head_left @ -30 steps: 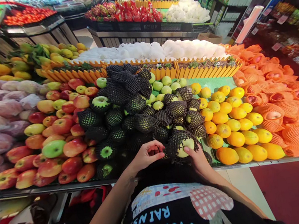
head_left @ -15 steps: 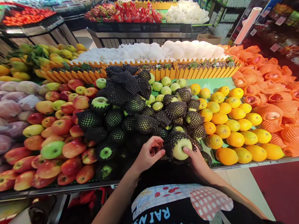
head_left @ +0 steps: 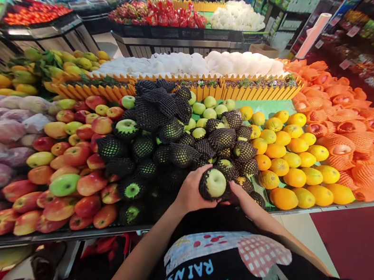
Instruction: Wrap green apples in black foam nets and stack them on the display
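A pale green apple, partly sleeved in a black foam net, sits in my left hand, whose fingers wrap round its left side and underside. The bare top of the apple faces up toward me. Just to its right is my right hand, thumb raised beside the fruit. The fingers of that hand are mostly hidden low behind the apple, and whether they grip the net I cannot tell. Right in front lie several black-netted green apples, heaped on the display.
Red apples and one bare green apple lie to the left. Oranges and fruit in orange foam nets fill the right. Behind runs a small yellow fence with white-wrapped fruit beyond. The display's front edge is close to my body.
The netted apple has shifted left, from my right hand's thumb into my left hand's grasp. My left hand, earlier loosely curled beside it, now wraps round it.
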Tool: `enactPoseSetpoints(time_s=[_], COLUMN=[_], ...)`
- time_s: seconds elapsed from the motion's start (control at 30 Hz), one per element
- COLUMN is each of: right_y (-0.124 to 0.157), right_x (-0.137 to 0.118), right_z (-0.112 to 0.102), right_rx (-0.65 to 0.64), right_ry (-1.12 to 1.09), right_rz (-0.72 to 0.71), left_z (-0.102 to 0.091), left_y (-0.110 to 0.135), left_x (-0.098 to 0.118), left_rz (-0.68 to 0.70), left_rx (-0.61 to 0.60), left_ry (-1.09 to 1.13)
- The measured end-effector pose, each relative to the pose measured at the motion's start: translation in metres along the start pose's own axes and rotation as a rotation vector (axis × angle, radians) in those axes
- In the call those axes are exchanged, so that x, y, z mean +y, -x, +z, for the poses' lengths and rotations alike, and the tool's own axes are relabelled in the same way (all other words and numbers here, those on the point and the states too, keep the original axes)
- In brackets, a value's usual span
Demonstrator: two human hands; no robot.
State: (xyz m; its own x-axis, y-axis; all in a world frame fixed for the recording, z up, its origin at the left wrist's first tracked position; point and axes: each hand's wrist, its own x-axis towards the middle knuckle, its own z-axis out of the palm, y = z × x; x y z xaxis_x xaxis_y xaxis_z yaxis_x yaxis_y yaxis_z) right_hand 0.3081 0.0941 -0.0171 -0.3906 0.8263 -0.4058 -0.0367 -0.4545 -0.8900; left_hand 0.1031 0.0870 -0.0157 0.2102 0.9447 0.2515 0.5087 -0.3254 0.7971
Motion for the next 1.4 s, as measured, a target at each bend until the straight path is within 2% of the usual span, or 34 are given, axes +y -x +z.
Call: enactPoseSetpoints(time_s=[0.07,0.2,0.3,0.37,0.47,0.57,0.67,0.77,0.9,1.0,1.07,1.13,1.2,1.27,1.4], right_y=[-0.003,-0.013,-0.023,-0.031,-0.04,-0.044,-0.048,-0.053,-0.064,-0.077,-0.093,-0.119,-0.155,-0.198,-0.29], right_x=[-0.007,-0.015,-0.015,-0.015,-0.015,-0.015,-0.015,-0.017,-0.027,-0.053,-0.08,-0.112,-0.142,-0.167,-0.194], right_z=[-0.006,-0.016,-0.023,-0.026,-0.028,-0.03,-0.032,-0.032,-0.031,-0.033,-0.036,-0.041,-0.046,-0.051,-0.051], right_rx=[0.07,0.336,0.45,0.441,0.407,0.424,0.426,0.386,0.354,0.364,0.365,0.384,0.429,0.45,0.431], right_ry=[0.091,0.451,0.74,0.864,0.915,0.893,0.867,0.849,0.832,0.878,0.938,1.044,1.212,1.29,1.388], right_rz=[-0.09,-0.411,-0.556,-0.626,-0.668,-0.662,-0.651,-0.65,-0.694,-0.772,-0.827,-0.821,-0.695,-0.596,-0.365], left_z=[-0.001,-0.002,-0.004,-0.004,-0.001,0.004,0.006,0.008,0.013,0.014,0.014,0.014,0.016,0.02,0.027], left_y=[-0.012,-0.038,-0.05,-0.054,-0.053,-0.049,-0.048,-0.053,-0.07,-0.087,-0.097,-0.105,-0.11,-0.109,-0.101], left_x=[-0.001,-0.002,-0.005,-0.007,-0.003,0.008,0.016,0.016,0.004,-0.004,-0.006,-0.006,-0.004,-0.003,-0.002], left_rz=[-0.001,-0.005,0.0,0.018,0.081,0.086,0.023,0.002,-0.103,-0.172,-0.198,-0.218,-0.218,-0.197,-0.109], left_rx=[0.078,0.224,0.228,0.115,-0.107,-0.195,-0.207,-0.206,-0.011,0.082,0.052,0.003,-0.014,0.021,0.131], left_ry=[-0.092,-0.186,-0.244,-0.337,-0.493,-0.57,-0.592,-0.539,-0.454,-0.442,-0.438,-0.438,-0.449,-0.461,-0.448])
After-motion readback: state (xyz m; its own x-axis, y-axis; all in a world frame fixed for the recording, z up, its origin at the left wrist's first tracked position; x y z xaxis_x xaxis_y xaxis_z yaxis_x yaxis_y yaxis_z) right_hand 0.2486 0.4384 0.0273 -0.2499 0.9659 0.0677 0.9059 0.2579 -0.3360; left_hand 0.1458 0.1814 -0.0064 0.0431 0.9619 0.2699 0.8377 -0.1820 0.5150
